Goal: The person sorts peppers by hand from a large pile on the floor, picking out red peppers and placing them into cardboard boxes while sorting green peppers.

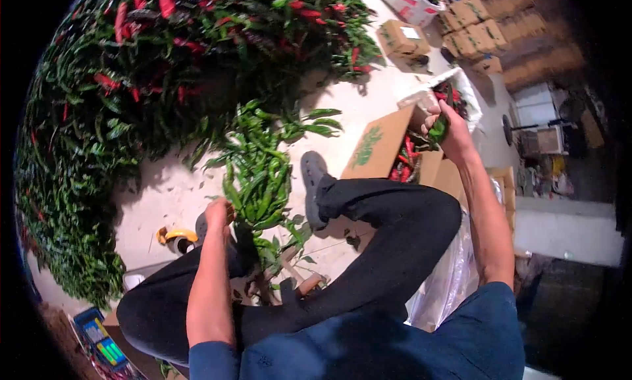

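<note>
My right hand (449, 126) is raised over the boxes at the right, its fingers closed round green peppers (438, 128). Below it, red peppers (408, 157) lie in an open cardboard box (377, 143). My left hand (219, 212) is by my left knee, at the lower left edge of a small pile of green peppers (263, 182). Its fingers are curled, and whatever they hold, if anything, is too small to make out.
A large heap of green and red peppers (85, 143) fills the left and top. A yellow roll-like object (178, 235) lies on the floor (141, 212). Closed cartons (403, 39) stand at the upper right. A white-lined box (469, 94) holds more peppers.
</note>
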`<state>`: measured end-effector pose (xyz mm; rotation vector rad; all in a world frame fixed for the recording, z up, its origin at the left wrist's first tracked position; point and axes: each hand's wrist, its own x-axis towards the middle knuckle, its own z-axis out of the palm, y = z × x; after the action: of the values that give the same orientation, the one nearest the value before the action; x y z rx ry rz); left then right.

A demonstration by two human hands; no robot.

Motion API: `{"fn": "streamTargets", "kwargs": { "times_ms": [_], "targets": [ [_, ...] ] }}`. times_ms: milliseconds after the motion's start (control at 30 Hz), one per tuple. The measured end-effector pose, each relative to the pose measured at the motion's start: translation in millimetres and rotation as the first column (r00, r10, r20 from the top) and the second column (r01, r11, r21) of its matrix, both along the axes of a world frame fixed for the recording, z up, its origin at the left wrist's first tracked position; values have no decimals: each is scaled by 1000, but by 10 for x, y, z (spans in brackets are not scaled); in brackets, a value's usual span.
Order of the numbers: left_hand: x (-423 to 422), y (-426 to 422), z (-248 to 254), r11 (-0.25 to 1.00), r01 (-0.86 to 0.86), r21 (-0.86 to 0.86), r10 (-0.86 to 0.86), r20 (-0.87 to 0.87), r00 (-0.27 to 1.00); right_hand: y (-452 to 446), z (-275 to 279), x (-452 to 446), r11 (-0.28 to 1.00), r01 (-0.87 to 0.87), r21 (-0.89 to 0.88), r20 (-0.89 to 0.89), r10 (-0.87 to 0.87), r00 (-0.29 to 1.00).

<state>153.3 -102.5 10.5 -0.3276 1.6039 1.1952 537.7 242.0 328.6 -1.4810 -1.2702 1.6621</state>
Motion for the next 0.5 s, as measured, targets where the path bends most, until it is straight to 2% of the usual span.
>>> {"fn": "streamTargets", "kwargs": {
  "times_ms": [33, 167, 200, 267, 300, 333, 433, 500],
  "targets": [
    [11, 16, 28, 999, 27, 20, -27, -2, 1000, -38, 94, 159, 999, 32, 16, 97, -33, 995],
    [58, 66, 60, 993, 106, 44, -107, 22, 994, -224, -23, 642, 983, 162, 83, 217, -176, 960],
    [43, 51, 0, 992, 114, 46, -115, 37, 993, -217, -113, 800, 986, 136, 97, 224, -154, 962],
    [63, 55, 38, 992, 109, 55, -110, 3, 994, -270, -222, 952, 975, 216, 56, 225, -223, 948],
    [70, 52, 114, 989, 145, 30, -144, -12, 989, -301, -291, 1011, 967, 256, 12, 90, -256, 962],
    [50, 3, -24, 989, 132, 63, -133, 7, 991, -343, -271, 1047, 966, 248, -77, 13, -247, 969],
    [-31, -105, -276, 973, 207, 104, -210, 13, 978, -356, -379, 1124, 977, 172, -123, -183, -193, 964],
    [-6, -114, -148, 972, 205, 115, -206, -4, 979, -418, -269, 1033, 981, 151, -117, -223, -175, 959]
  ]
}}
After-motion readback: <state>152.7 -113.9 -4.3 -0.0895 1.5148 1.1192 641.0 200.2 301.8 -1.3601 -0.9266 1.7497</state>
